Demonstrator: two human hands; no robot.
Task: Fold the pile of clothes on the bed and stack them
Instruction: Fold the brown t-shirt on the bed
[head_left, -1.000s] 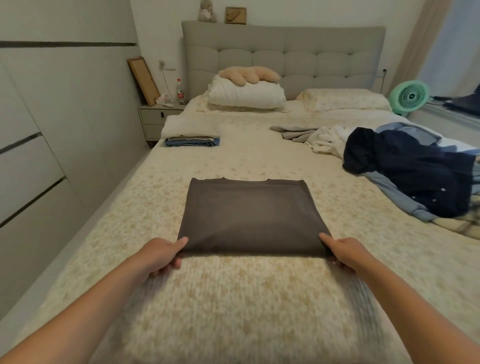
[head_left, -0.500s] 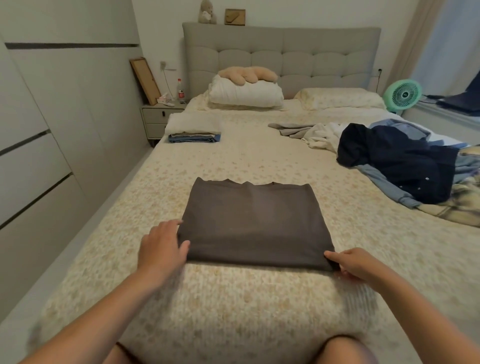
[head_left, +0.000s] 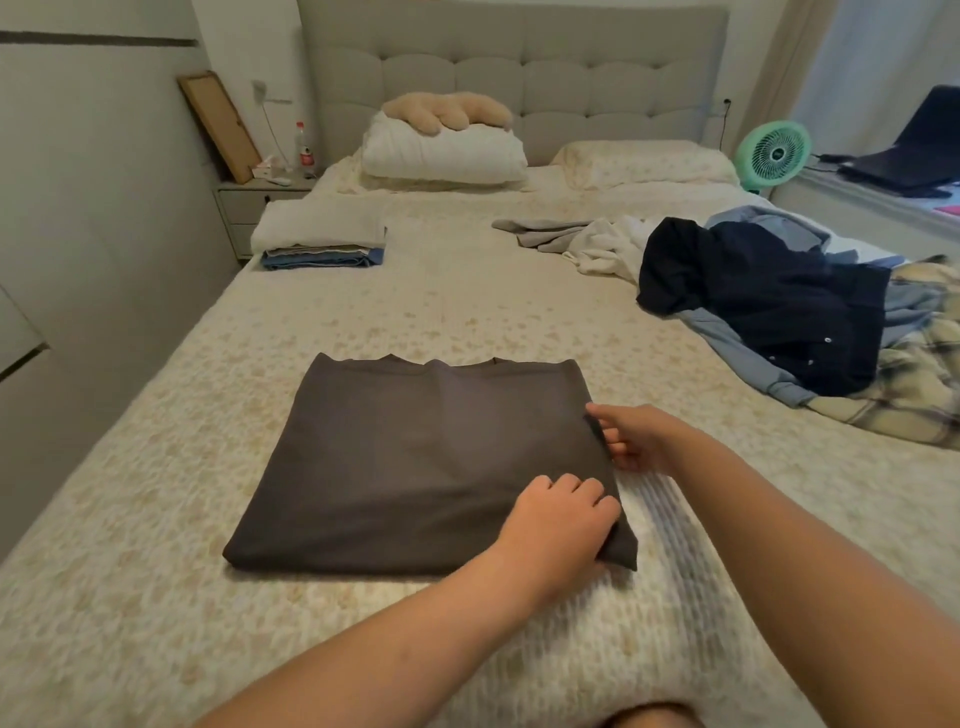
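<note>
You stand at the foot edge of the wide bed with the cream floral quilted cover (head_left: 467, 322). Along its right edge the loose pile of unfolded clothes (head_left: 779, 312) lies: navy, pale blue, white, grey and plaid pieces, several garments left to do. Near the foot edge, centre, the dark grey-brown folded garment (head_left: 415, 457) lies flat as a neat rectangle; judged one more fold short of stack size. By the left edge, toward the headboard, the small finished stack of folded cream, grey and blue items (head_left: 322, 241) rests. Your right hand (head_left: 636, 439) pinches the garment's right edge about midway up. Your left hand (head_left: 561, 525), crossed over, grips the near right corner, fingers curled on the cloth. Progress: under half, by my estimate.
</note>
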